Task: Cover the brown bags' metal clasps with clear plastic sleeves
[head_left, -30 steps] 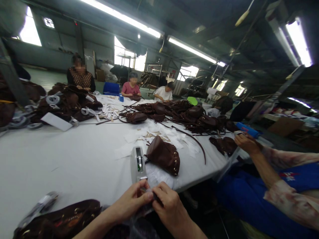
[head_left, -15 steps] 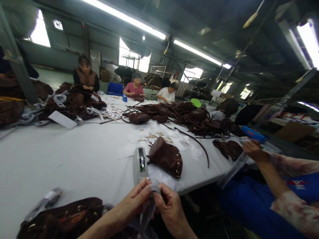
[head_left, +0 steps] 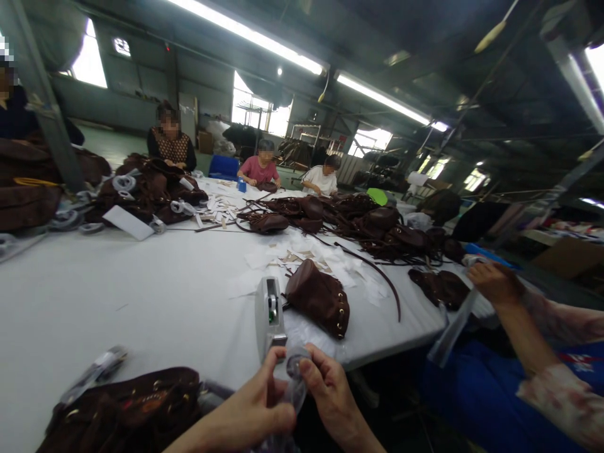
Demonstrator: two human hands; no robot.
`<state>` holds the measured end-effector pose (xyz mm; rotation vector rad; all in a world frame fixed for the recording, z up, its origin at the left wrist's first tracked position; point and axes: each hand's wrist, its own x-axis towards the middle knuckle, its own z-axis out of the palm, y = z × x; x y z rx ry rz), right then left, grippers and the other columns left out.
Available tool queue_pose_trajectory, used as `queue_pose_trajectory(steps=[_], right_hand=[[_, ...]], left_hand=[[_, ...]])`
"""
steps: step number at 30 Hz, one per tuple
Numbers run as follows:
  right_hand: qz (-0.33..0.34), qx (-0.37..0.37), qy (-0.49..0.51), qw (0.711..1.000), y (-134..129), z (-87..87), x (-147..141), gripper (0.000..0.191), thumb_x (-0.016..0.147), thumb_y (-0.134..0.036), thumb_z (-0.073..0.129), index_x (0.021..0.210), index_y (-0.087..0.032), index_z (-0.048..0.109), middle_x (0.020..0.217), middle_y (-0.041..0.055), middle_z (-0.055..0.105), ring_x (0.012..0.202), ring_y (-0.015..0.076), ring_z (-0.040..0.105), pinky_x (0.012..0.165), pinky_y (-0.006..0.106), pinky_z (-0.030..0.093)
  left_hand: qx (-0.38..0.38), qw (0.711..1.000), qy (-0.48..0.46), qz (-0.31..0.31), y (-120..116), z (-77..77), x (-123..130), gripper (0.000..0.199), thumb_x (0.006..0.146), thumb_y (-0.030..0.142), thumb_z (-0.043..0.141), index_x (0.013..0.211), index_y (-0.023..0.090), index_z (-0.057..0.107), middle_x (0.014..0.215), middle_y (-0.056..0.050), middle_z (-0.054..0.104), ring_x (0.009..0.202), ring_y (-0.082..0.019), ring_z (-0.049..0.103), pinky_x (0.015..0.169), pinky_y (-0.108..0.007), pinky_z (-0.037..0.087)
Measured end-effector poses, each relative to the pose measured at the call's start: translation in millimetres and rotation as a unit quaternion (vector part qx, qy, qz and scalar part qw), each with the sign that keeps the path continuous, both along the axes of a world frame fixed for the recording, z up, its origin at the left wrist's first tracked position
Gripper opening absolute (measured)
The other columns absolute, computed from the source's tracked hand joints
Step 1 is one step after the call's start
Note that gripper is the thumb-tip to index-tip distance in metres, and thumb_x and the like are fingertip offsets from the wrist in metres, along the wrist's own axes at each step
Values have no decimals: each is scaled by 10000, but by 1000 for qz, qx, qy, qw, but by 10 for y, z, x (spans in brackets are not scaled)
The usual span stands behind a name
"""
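Note:
In the head view, my right hand (head_left: 328, 390) pinches a rolled coil of clear plastic film (head_left: 298, 360) between thumb and fingers. A loose length of the film hangs below the coil. My left hand (head_left: 264, 399) is at the hanging film, thumb lying against it and index finger raised towards the coil. Just beyond my fingers stands a grey tape dispenser (head_left: 270, 314). Beside it a dark brown drawstring bag (head_left: 318, 296) with gold eyelets lies on its side. Another brown bag (head_left: 127, 412), with a plastic-wrapped piece (head_left: 97, 374) against it, lies at the lower left.
Brown bags and straps (head_left: 340, 217) are heaped across the white table (head_left: 155, 296), with paper scraps (head_left: 302, 251) before them. More bags with plastic-wrapped coils (head_left: 141, 189) lie at left. A co-worker's hand (head_left: 493, 283) holds plastic at right. Several people sit beyond.
My left index finger and thumb have spread apart, away from the coil. The coil remains in my right hand and shows more of its round end. The view has shifted slightly left.

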<state>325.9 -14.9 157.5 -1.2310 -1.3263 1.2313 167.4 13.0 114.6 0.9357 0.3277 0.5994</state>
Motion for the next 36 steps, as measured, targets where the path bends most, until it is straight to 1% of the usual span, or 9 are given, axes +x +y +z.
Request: queue_pose_trajectory(steps=[2,7,14,18,24,27,29,32,36], right_hand=[[13,-9,-17,1000,14,84,64,388,848,-555,544,789,-172,557,702,-15,441,605,111,367,533,212,333],[138,5,-93,986,-12,333,94,369,877,-525,501,760,-178,548,712,-21,435,637,123,381,590,235,331],[242,67,-309,917,18,406,-17,210,895,-340,510,775,-180,575,747,-7,553,663,135,478,619,236,362],[189,32,-282,940,27,294,-74,243,866,-377,566,742,-168,587,722,-11,523,657,128,458,596,230,352],[57,-3,15,998,-10,-178,-335,349,859,-517,528,795,-174,541,653,-46,410,577,97,380,541,212,340],[-10,62,-71,995,-31,-350,-377,328,903,-478,461,751,-189,488,626,-47,398,548,99,370,505,216,317],[37,138,-208,968,-25,-347,-328,287,911,-410,454,727,-191,476,652,-26,437,588,119,429,532,231,333],[171,237,-369,882,26,-213,-222,189,898,-316,451,765,-187,487,703,7,499,641,149,490,560,253,347],[224,279,-471,806,134,-8,-191,71,840,-206,482,800,-166,524,722,31,512,644,167,483,538,266,326]], left_hand=[[33,999,8,-40,37,-39,-114,685,688,431,776,1203,256,360,677,66,506,498,-51,386,449,-146,293],[49,997,46,-32,214,29,-367,419,807,462,638,1115,229,474,548,104,358,385,-35,218,350,-162,166],[172,964,200,-16,252,205,-422,382,738,450,709,950,147,615,566,71,422,500,-60,311,447,-182,211],[116,984,134,-36,196,147,-437,390,784,508,640,877,135,572,569,64,420,485,-55,282,437,-190,177],[-22,994,21,101,53,27,-318,425,749,538,669,778,142,517,546,63,426,430,-34,297,409,-168,213],[-19,995,31,89,47,14,-348,448,774,594,605,835,165,490,546,55,478,403,-43,330,384,-164,213],[28,996,78,14,101,39,-455,474,824,643,483,904,176,488,601,25,546,430,-64,390,389,-167,233],[132,976,152,-85,208,87,-624,510,821,661,460,914,166,542,629,29,517,486,-71,392,415,-169,260],[107,979,153,-86,220,96,-638,419,760,533,657,938,172,541,587,68,460,444,-51,331,397,-161,250]])
